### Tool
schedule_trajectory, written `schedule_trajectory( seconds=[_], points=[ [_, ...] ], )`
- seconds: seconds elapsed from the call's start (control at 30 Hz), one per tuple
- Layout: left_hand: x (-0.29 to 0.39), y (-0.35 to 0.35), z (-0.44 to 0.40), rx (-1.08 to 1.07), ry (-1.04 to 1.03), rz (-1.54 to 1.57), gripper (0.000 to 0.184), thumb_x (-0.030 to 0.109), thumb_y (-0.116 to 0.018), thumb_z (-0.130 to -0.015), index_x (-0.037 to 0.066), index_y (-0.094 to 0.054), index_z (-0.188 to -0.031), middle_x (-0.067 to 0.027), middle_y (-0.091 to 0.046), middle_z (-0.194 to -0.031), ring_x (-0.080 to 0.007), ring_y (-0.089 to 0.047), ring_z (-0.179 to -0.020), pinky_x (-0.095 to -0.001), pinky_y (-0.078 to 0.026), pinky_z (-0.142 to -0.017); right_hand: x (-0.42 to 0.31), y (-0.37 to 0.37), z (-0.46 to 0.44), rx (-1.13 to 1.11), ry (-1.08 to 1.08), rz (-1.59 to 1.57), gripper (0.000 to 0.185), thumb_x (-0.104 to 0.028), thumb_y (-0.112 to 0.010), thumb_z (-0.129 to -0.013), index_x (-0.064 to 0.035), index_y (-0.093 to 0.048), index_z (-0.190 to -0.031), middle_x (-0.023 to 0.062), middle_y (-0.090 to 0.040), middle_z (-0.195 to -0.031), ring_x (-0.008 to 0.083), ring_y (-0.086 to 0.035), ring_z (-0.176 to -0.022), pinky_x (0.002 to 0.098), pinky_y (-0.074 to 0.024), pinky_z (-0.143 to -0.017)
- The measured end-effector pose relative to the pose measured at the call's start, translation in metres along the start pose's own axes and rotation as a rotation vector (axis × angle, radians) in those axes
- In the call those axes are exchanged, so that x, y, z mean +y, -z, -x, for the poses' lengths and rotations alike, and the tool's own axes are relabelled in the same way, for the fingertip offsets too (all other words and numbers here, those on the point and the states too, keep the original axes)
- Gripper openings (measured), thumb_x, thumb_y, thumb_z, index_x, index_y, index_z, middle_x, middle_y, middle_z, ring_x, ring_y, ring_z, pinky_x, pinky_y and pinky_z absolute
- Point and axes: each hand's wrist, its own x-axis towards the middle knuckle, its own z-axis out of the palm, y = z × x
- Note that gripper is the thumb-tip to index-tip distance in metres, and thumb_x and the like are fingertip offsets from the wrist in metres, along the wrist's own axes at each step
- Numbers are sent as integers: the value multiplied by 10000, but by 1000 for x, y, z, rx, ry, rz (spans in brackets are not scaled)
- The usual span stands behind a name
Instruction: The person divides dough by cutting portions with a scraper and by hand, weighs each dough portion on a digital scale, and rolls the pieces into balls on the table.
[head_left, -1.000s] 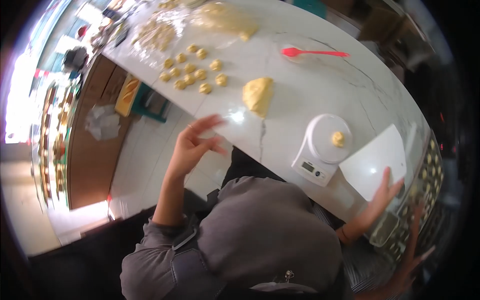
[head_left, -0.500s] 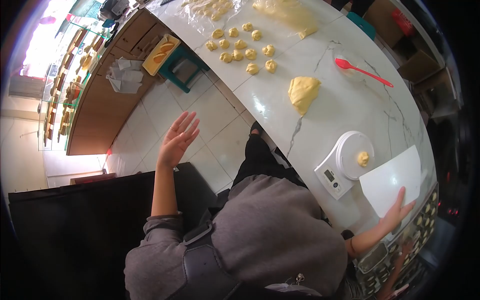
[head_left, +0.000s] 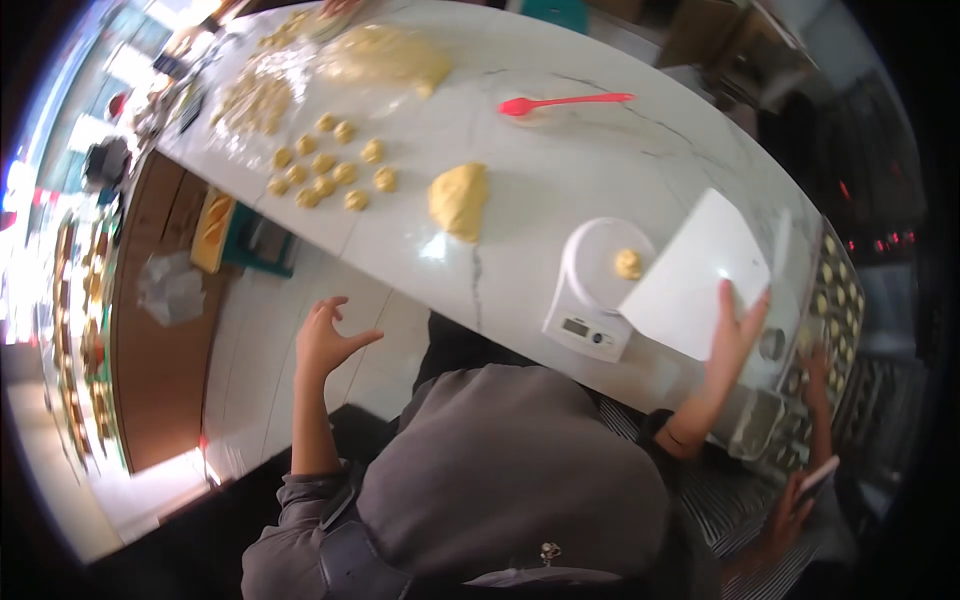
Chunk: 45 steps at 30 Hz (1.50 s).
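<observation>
My right hand [head_left: 737, 330] grips a flat white dough scraper [head_left: 695, 270] by its right end, fingers on top. The scraper's left edge is beside the round white plate of a kitchen scale [head_left: 582, 335]. A small lump of yellow dough [head_left: 628, 264] sits on that plate. My left hand [head_left: 332, 340] is raised off the table's near edge, empty, with thumb and fingers apart. A larger wedge of dough [head_left: 459, 202] lies left of the scale, and several small dough pieces [head_left: 344, 173] are grouped further left.
A red spatula [head_left: 565, 102] lies toward the far side of the marble table [head_left: 540, 180]. Clear plastic covers more dough [head_left: 385, 60] at the back left. At right, another person's hand [head_left: 785, 520] holds a phone near trays of small pieces [head_left: 835, 290]. A green stool [head_left: 262, 240] stands below.
The camera view has turned, shifting the table leftward. My left hand's fingers have gone from spread upright to curled with the thumb out. My right hand still holds the scraper by the scale.
</observation>
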Motion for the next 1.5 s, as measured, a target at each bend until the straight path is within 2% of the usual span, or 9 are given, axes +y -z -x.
schedule_trajectory(
  seconds=[0.07,0.2,0.33,0.6,0.83,0.93,1.23,1.4,1.5],
  points=[
    [43,4,-25,-16,-273,271,404,237,-744,-695,50,-614,-1029,-90,-586,-907,-209,-588,-761,-314,-475,-707,-5,-6,3,-20,4,-27,655,-167,-630,-838,52,-273,-1342,175,-443,-1269,216,-457,-1121,302,-340,-963],
    [162,-10,-55,-126,-769,666,203,39,-622,-785,1,-624,-984,-108,-605,-893,-203,-594,-763,-300,-487,-701,-8,-15,6,-47,67,46,588,-129,-609,-845,55,-300,-1310,166,-473,-1232,211,-469,-1108,303,-344,-956],
    [247,-62,-79,-281,-897,684,249,-13,-604,-775,1,-628,-1023,-120,-631,-926,-185,-622,-780,-279,-509,-697,-6,-20,8,-13,59,44,525,-136,-603,-836,54,-335,-1245,200,-530,-1143,273,-524,-1042,326,-375,-918],
    [277,-112,-91,-439,-870,669,194,8,-632,-757,-13,-656,-949,-124,-647,-894,-184,-652,-766,-270,-529,-706,-1,-24,18,37,20,1,491,-119,-596,-846,47,-353,-1238,156,-496,-1158,217,-482,-1056,311,-352,-937],
    [279,-110,-91,-439,-730,662,157,63,-650,-766,-10,-670,-904,-118,-669,-825,-178,-653,-743,-262,-519,-705,8,-39,22,104,51,11,513,-94,-583,-836,58,-311,-1243,211,-501,-1134,284,-523,-1027,348,-406,-880],
    [279,-108,-90,-417,-680,678,177,56,-669,-714,-9,-679,-878,-141,-668,-820,-201,-656,-703,-273,-518,-677,16,-47,26,153,20,-45,528,-116,-589,-853,58,-304,-1263,174,-484,-1158,227,-489,-1060,317,-365,-930],
    [260,-111,-83,-209,-927,661,84,6,-637,-712,-19,-652,-790,-123,-642,-772,-212,-635,-663,-288,-513,-621,27,-58,31,289,10,-27,572,-118,-587,-854,77,-262,-1283,206,-449,-1185,258,-483,-1077,335,-370,-935],
    [194,-67,-69,2,-737,762,160,-45,-616,-696,3,-640,-846,-93,-626,-822,-192,-622,-675,-273,-503,-588,29,-48,24,200,-21,-19,573,-116,-588,-850,78,-263,-1279,218,-438,-1198,266,-488,-1073,341,-381,-924],
    [143,-42,-81,231,-557,485,149,-2,-631,-723,9,-640,-871,-86,-599,-850,-203,-580,-743,-294,-473,-637,17,-38,24,207,-42,-113,579,-112,-590,-850,70,-260,-1289,212,-439,-1203,258,-490,-1067,336,-379,-929]
  ],
)
